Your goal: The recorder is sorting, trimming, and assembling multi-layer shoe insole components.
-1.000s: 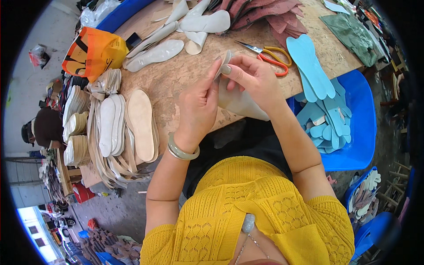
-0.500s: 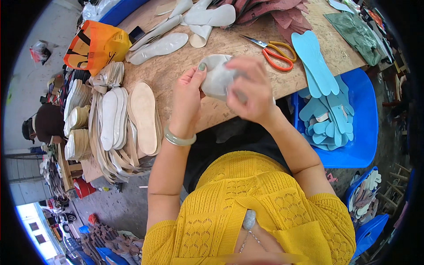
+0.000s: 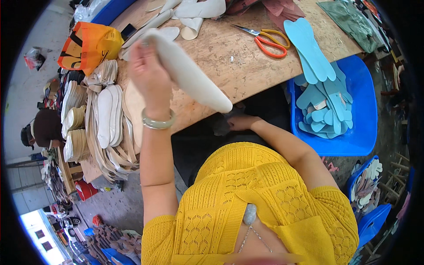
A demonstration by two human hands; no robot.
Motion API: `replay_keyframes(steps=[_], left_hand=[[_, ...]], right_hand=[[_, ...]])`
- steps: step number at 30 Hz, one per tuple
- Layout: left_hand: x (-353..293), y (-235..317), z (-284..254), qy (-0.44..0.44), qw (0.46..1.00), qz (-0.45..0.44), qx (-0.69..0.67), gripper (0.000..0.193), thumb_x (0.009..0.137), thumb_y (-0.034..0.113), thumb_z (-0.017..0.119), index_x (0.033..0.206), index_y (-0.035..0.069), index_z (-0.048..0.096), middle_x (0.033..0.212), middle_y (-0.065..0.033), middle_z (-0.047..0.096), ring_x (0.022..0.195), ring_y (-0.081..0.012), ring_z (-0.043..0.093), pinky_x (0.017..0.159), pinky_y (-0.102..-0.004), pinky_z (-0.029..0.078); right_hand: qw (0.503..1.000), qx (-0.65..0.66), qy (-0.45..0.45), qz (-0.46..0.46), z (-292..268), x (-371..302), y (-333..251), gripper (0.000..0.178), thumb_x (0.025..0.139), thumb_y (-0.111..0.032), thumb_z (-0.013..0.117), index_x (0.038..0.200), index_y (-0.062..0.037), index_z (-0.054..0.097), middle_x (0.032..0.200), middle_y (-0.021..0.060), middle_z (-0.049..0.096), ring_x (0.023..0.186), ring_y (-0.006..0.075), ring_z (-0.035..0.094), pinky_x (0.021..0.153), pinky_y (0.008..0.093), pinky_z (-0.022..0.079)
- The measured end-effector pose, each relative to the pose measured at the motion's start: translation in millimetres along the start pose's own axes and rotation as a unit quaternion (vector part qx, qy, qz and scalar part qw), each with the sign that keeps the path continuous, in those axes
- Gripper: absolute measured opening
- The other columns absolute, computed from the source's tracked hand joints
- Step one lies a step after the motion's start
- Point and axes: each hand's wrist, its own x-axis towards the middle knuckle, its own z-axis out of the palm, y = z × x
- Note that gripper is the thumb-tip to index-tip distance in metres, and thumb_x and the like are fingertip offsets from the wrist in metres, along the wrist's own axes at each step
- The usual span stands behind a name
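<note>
Insole [image 3: 192, 75] swung left over table [image 3: 251, 75], gripped by left hand [image 3: 149, 68] alone; right hand [image 3: 240, 122] dropped past the near edge, grip unclear; two-handed work apparently ended.

Orange bag [image 3: 95, 46] upper left, red container [image 3: 85, 190] lower left, green sheeting [image 3: 349, 25] upper right.

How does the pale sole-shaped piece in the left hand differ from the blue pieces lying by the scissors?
Colour: the pale piece is off-white, while the blue pieces are light blue. Pose: the pale piece is raised at a slant in the left hand; the blue pieces lie at the edge of the table, no hand touching them. Both kinds are long, with rounded ends.
</note>
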Motion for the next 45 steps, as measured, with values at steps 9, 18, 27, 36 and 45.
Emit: replay_keyframes(steps=[9,18,27,36,45], left_hand=[[-29,37,-55,-0.308,0.943,-0.1,0.074,0.014,0.091,0.005,0.061,0.103,-0.001,0.067,0.094,-0.0024,0.065,0.081,-0.0069,0.055,0.073,-0.0213,0.045],[-77,17,-15,-0.314,0.839,-0.371,-0.243,0.023,0.09,0.014,0.067,0.108,0.0,0.059,0.096,-0.0014,0.064,0.085,-0.0071,0.057,0.076,-0.0217,0.047],[-86,-34,-41,-0.27,0.864,-0.413,-0.099,0.017,0.088,0.012,0.066,0.101,0.003,0.06,0.08,0.001,0.059,0.074,-0.0075,0.055,0.066,-0.0252,0.045],[-84,-46,-31,-0.239,0.882,0.01,0.405,0.033,0.084,0.023,0.072,0.106,0.003,0.059,0.088,-0.0114,0.059,0.081,-0.0274,0.057,0.076,-0.0362,0.046],[-88,-30,-26,-0.338,0.835,-0.033,0.433,0.016,0.089,0.014,0.064,0.098,0.001,0.063,0.093,-0.0135,0.059,0.087,-0.0307,0.058,0.077,-0.0402,0.048]], right_hand=[[0.976,0.179,-0.023,-0.12,-130,-128,-145,0.044,0.083,-0.028,0.071,0.117,-0.0032,0.06,0.111,0.0175,0.065,0.094,0.0301,0.064,0.082,0.0362,0.051],[0.867,0.136,0.465,-0.119,-140,-112,-159,0.026,0.081,-0.021,0.071,0.097,-0.0017,0.063,0.081,0.0123,0.066,0.078,0.0234,0.066,0.069,0.0354,0.05],[0.756,0.237,0.609,-0.028,-139,-78,-95,0.022,0.084,-0.017,0.067,0.099,-0.0018,0.062,0.082,0.0138,0.066,0.077,0.021,0.064,0.071,0.034,0.05],[0.626,-0.053,0.777,-0.047,-160,-156,-79,0.02,0.083,-0.01,0.069,0.102,-0.0074,0.063,0.088,0.0097,0.065,0.075,0.0188,0.064,0.067,0.0294,0.051],[0.625,-0.117,0.465,0.615,-101,-355,163,0.055,0.079,-0.041,0.072,0.125,-0.0144,0.059,0.124,0.0154,0.061,0.114,0.0337,0.058,0.089,0.0487,0.048]])
